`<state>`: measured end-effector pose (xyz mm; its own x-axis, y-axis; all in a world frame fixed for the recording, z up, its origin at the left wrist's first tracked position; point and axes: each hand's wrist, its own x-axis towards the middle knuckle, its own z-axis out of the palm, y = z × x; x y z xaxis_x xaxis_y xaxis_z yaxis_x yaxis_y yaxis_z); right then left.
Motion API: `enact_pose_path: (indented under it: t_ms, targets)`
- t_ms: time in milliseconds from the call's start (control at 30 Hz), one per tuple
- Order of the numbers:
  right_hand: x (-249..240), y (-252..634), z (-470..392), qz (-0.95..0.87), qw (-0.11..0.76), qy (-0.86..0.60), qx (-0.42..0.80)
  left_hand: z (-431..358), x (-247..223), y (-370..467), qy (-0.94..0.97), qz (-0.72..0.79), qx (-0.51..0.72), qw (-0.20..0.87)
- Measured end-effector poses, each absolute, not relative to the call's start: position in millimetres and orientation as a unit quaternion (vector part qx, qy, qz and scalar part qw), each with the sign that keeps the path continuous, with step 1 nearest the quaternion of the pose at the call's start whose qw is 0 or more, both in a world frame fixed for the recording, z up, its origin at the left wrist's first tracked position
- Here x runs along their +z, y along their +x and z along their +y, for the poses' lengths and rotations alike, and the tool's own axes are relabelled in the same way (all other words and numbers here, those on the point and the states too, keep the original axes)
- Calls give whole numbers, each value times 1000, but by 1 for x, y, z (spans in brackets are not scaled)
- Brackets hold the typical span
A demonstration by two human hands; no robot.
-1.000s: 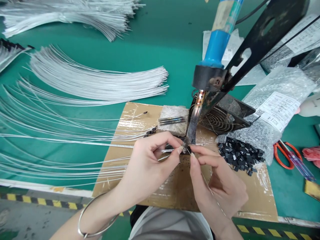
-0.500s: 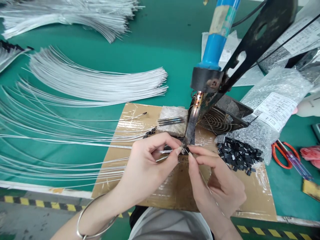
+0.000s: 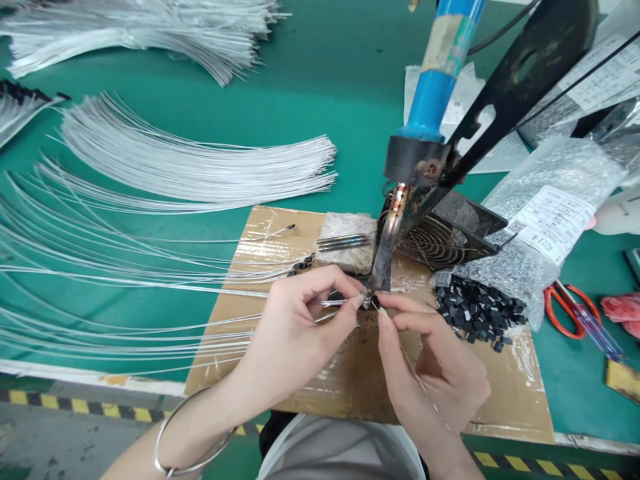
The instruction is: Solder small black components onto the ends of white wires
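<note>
My left hand (image 3: pixel 305 327) is closed in a pinch on a thin white wire (image 3: pixel 240 292), its fingertips close to the soldering iron tip (image 3: pixel 384 257). The blue-handled soldering iron (image 3: pixel 427 103) points down from a black metal bracket (image 3: pixel 500 110). My right hand (image 3: pixel 435 360) is also closed, with a thin strand of solder wire (image 3: pixel 426 392) running over the palm to its thumb and forefinger. A small black connector (image 3: pixel 375 303) sits at those fingertips, right under the tip. The exact contact between wire, connector and iron is hidden by my fingers.
Loose black connectors (image 3: pixel 480 312) lie piled on the cardboard (image 3: pixel 515 393). Behind are a sponge-like block (image 3: pixel 345 257) and a small fan (image 3: pixel 440 233). White wire bundles (image 3: pixel 200 163) spread leftward. Orange-handled scissors (image 3: pixel 563 313) and a labelled plastic bag (image 3: pixel 545 213) lie right.
Both hands stay in nearly the same pose at the iron tip. The whole view has shifted very slightly.
</note>
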<state>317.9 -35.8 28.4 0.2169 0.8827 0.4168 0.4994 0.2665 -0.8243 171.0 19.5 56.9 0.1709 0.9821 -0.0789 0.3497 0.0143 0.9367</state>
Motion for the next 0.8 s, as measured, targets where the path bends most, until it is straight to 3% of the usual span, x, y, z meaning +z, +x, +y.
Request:
enact_pose_path:
  t_ms: [167,333,433,633,800]
  targets:
    - [30,320,-38,-550,554,-582,230,12,58,167,681,540,327,372]
    - [29,339,-39,-463,600,-627,180,-1,61,140,825,457,328,49]
    - [25,353,-40,-435,625,-628,162,6,57,122,806,476,349,-48]
    - [18,369,-40,-398,650,-631,143,36,31,109,705,614,339,104]
    - [18,378,-40,-359,663,-641,143,13,29,107,715,623,304,87]
